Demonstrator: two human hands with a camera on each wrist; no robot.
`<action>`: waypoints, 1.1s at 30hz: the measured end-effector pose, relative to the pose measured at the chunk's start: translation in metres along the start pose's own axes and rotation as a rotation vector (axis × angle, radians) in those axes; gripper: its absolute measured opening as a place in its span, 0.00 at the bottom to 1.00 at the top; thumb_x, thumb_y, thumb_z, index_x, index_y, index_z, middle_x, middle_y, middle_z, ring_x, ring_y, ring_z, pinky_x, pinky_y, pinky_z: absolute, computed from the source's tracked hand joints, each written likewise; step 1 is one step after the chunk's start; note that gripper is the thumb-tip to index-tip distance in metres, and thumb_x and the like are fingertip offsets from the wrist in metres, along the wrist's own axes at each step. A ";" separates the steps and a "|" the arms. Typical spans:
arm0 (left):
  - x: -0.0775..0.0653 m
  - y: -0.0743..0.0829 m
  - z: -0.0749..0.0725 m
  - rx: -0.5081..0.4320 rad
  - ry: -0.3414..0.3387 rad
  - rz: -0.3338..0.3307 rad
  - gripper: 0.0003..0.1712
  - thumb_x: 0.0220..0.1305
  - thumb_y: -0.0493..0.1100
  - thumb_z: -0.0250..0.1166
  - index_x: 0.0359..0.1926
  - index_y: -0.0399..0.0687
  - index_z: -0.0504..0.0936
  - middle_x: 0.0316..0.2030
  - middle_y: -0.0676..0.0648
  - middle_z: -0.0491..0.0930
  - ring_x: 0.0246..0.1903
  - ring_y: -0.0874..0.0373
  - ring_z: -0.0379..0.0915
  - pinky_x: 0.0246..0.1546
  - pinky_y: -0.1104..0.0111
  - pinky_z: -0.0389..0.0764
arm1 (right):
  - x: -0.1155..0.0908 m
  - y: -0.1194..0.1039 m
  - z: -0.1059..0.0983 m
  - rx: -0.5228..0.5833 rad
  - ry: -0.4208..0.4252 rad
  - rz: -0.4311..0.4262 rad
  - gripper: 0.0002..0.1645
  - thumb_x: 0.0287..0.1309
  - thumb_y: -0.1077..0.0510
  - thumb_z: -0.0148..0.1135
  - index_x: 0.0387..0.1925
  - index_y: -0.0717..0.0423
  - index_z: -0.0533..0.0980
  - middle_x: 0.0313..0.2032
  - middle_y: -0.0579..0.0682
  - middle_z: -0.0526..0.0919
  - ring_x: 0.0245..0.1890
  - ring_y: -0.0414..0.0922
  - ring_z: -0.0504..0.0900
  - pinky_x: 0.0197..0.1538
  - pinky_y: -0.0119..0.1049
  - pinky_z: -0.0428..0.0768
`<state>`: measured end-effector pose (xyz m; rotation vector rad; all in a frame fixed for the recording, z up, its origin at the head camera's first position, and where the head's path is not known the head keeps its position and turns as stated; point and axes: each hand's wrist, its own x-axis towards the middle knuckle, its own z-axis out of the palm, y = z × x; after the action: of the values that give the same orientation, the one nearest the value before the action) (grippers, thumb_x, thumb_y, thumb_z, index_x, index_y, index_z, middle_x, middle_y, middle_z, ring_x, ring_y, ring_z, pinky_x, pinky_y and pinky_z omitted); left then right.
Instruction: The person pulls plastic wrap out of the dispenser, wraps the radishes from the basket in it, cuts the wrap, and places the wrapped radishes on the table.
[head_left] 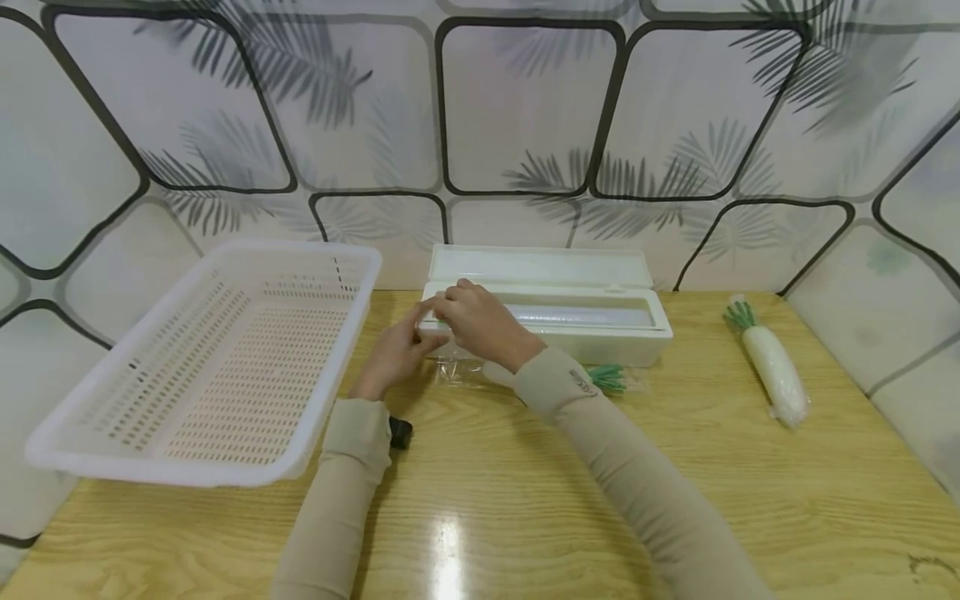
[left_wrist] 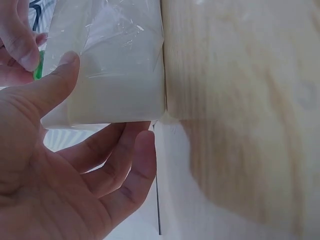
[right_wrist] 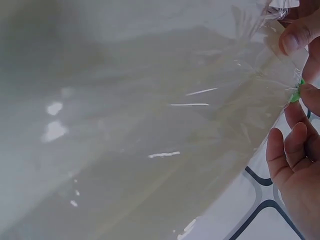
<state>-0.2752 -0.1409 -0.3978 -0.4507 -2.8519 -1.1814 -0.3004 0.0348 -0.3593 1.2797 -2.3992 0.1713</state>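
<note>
A long white cling film box (head_left: 630, 348) has its lid (head_left: 540, 265) raised, with a film roll (head_left: 592, 317) inside. My left hand (head_left: 393, 358) holds the box's left end, thumb against the front and fingers around the end face in the left wrist view. At that same end, my right hand (head_left: 483, 323) pinches a small green slide cutter (right_wrist: 295, 96). Loose clear film (left_wrist: 120, 30) hangs down the box's front. A film-wrapped white radish lies before the box, partly hidden by my right arm; its green stalks (head_left: 606, 377) show.
Another wrapped white radish (head_left: 776, 375) with green stalks lies at the right of the wooden table (head_left: 540, 483). A large white perforated basket (head_left: 330, 392) takes up the left side. A patterned wall covering (head_left: 525, 108) rises behind. A small black object (head_left: 401, 433) is by the left cuff.
</note>
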 end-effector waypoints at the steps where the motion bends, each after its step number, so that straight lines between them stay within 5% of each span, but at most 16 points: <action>1: 0.001 0.000 0.000 0.005 -0.001 -0.004 0.38 0.73 0.47 0.64 0.77 0.47 0.60 0.30 0.40 0.83 0.28 0.51 0.74 0.35 0.57 0.76 | -0.001 0.001 0.000 -0.002 0.005 0.001 0.09 0.62 0.69 0.67 0.44 0.61 0.83 0.38 0.54 0.86 0.40 0.50 0.81 0.49 0.38 0.80; 10: 0.002 -0.001 0.000 0.004 0.008 -0.003 0.38 0.73 0.46 0.64 0.77 0.48 0.59 0.23 0.44 0.76 0.23 0.55 0.69 0.30 0.62 0.73 | -0.014 0.006 -0.001 0.130 0.054 0.034 0.07 0.61 0.70 0.68 0.41 0.64 0.83 0.40 0.56 0.83 0.41 0.51 0.80 0.49 0.37 0.80; 18: 0.002 0.003 -0.002 0.009 -0.003 -0.021 0.39 0.72 0.45 0.64 0.78 0.51 0.59 0.24 0.44 0.76 0.25 0.54 0.70 0.31 0.61 0.74 | -0.024 0.014 -0.004 0.198 0.010 0.094 0.07 0.63 0.64 0.69 0.41 0.65 0.85 0.41 0.56 0.86 0.41 0.49 0.83 0.47 0.36 0.82; 33: -0.001 0.002 0.000 0.010 0.009 -0.029 0.38 0.72 0.45 0.65 0.78 0.51 0.59 0.24 0.44 0.74 0.25 0.54 0.69 0.30 0.62 0.72 | -0.023 0.021 0.002 0.220 0.064 0.004 0.05 0.60 0.65 0.71 0.37 0.63 0.86 0.40 0.55 0.83 0.41 0.50 0.81 0.47 0.35 0.81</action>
<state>-0.2740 -0.1398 -0.3964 -0.4031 -2.8648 -1.1703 -0.3072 0.0637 -0.3687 1.3421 -2.3801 0.4811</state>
